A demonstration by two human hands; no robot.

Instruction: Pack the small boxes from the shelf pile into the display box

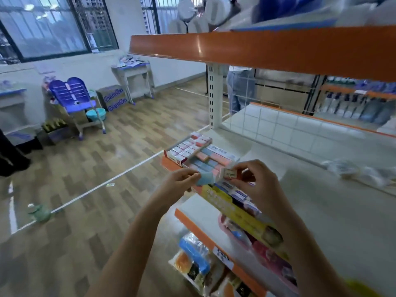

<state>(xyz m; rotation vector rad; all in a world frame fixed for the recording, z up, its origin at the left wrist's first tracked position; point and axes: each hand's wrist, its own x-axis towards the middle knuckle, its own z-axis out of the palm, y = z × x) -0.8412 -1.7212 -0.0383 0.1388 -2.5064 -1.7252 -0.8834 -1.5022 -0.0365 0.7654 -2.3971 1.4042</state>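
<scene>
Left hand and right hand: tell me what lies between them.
Head view: left hand pinches a blue piece; right hand holds a small box.

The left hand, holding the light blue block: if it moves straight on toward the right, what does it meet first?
Probably the small white box pinched by the right hand. The left hand holds the light blue block nearly against it, though depth is unclear.

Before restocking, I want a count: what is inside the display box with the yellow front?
The display box holds small white and blue boxes standing in a row; the right hand and the box's front hide the rest, so no count.
</scene>
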